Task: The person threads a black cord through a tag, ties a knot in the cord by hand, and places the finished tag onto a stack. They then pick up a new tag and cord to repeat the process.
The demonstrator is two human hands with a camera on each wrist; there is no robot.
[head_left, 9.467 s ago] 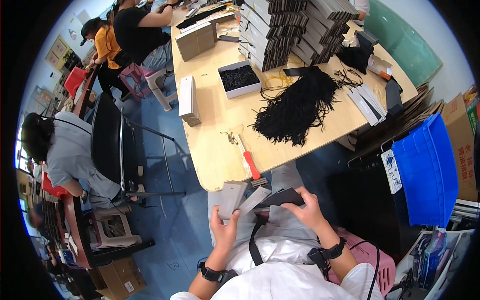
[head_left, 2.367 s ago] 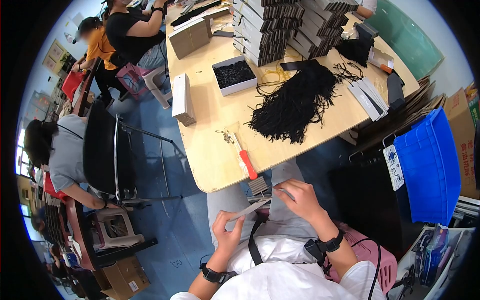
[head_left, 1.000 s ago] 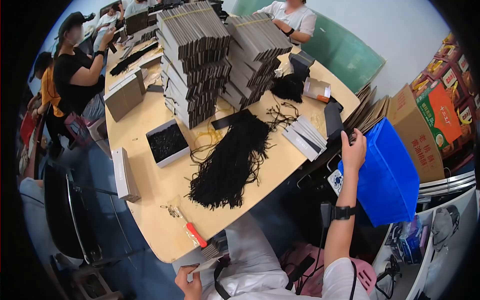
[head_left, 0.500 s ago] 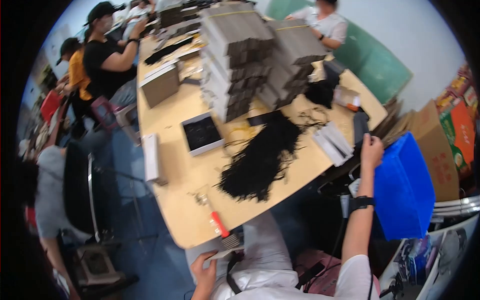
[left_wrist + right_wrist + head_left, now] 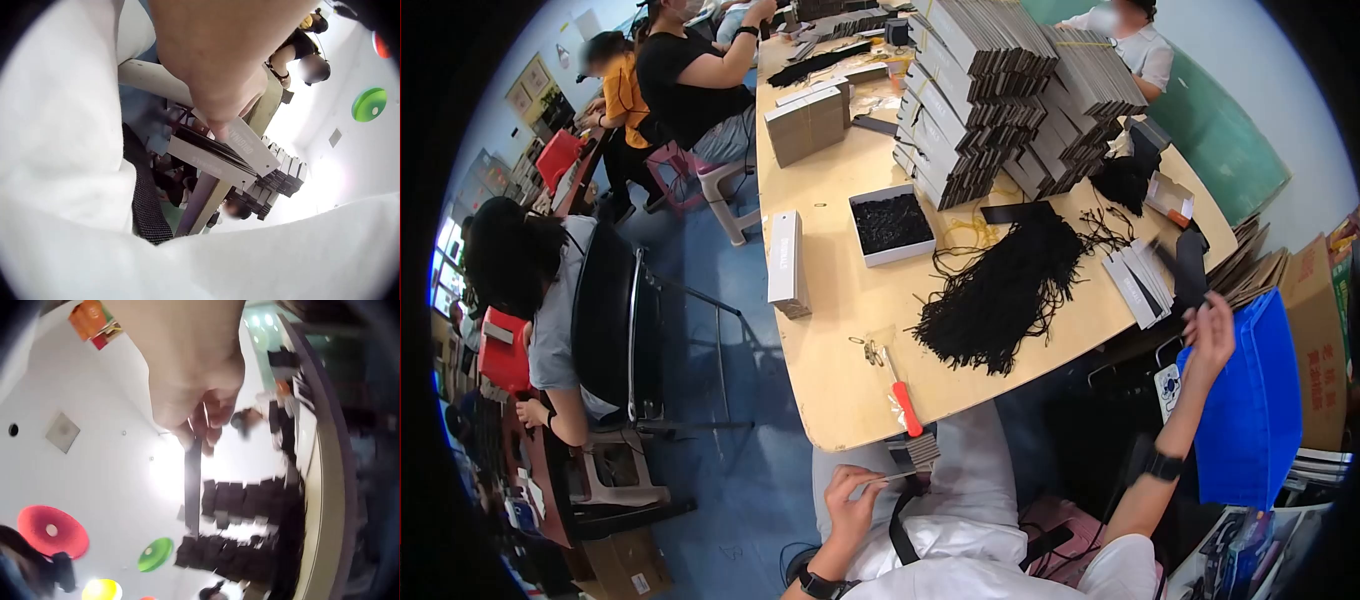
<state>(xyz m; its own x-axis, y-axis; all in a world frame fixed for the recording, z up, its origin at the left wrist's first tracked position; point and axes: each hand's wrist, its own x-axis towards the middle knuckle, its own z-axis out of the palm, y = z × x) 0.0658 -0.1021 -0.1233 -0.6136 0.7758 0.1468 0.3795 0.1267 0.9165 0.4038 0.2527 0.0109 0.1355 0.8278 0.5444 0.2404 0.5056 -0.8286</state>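
- Left hand [image 5: 852, 500] pinches a pale card [image 5: 250, 150], a card stack [image 5: 922, 455] just beyond it.
- Right hand [image 5: 1212, 335], well apart, pinches a dark strip [image 5: 192, 487] projecting past its fingertips.

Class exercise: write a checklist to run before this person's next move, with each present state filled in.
1. Left hand holds the thin light-grey printed card: ok.
2. Right hand pinches the dark flat strip: ok.
3. Card and strip together: not ok, they are apart.
4. Slim red-handled tool well inside the edge of the pale wooden table: not ok, handle end at the edge.
5. Open white rectangular box of black pieces resting on table: ok.
6. Printing on strip: cannot tell, blurred and nearly edge-on.
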